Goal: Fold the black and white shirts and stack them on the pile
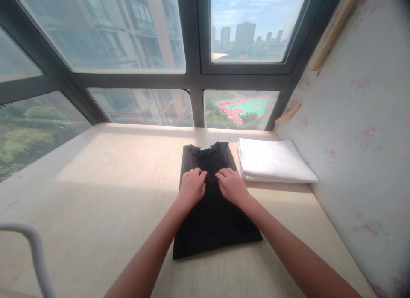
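Both hands (pixel 193 186) (pixel 232 187) rest half-open on a folded black shirt (pixel 214 221), folded white cloth (pixel 275 161) just beside it.

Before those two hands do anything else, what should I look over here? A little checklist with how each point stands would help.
1. Black shirt lying flat on the pale surface: ok.
2. Left hand and right hand both over the shirt, side by side: ok.
3. Fingers pinching the fabric, or just resting: cannot tell; the fingertips bend downward.
4. Collar at the window end, pale label showing: ok.
5. Shirt's bottom edge level in the picture: not ok; it slants, lower at the left.
6. White folded cloth beside the shirt, not on it: ok.
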`<control>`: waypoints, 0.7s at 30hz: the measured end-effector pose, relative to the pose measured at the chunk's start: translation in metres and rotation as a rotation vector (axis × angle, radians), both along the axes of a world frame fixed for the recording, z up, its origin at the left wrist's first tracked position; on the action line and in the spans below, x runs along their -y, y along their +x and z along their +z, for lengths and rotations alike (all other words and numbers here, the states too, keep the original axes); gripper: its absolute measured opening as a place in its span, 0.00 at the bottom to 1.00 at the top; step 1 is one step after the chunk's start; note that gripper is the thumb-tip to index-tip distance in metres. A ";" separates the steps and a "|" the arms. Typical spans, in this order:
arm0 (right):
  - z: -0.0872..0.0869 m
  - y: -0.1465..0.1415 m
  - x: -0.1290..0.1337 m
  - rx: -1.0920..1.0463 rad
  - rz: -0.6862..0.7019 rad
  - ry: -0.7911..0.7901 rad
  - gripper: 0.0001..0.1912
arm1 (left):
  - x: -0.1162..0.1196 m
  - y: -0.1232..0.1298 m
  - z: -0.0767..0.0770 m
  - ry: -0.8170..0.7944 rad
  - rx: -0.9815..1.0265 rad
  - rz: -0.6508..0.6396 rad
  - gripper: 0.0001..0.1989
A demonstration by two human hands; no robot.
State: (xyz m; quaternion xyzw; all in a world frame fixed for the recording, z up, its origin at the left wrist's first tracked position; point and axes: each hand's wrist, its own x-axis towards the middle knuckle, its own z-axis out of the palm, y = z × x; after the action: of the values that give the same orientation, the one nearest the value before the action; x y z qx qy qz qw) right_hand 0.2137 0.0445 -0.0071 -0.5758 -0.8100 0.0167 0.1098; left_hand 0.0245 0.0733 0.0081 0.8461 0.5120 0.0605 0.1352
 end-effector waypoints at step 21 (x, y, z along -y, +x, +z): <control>-0.040 -0.021 0.143 -0.150 -0.026 0.084 0.24 | 0.166 -0.031 -0.045 0.343 -0.127 -0.013 0.33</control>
State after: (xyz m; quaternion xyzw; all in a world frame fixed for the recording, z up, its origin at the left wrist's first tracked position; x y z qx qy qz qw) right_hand 0.1930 -0.0980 -0.0473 -0.5785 -0.7918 0.0245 0.1943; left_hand -0.0067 -0.0923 -0.0369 0.8623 0.4960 0.0927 -0.0433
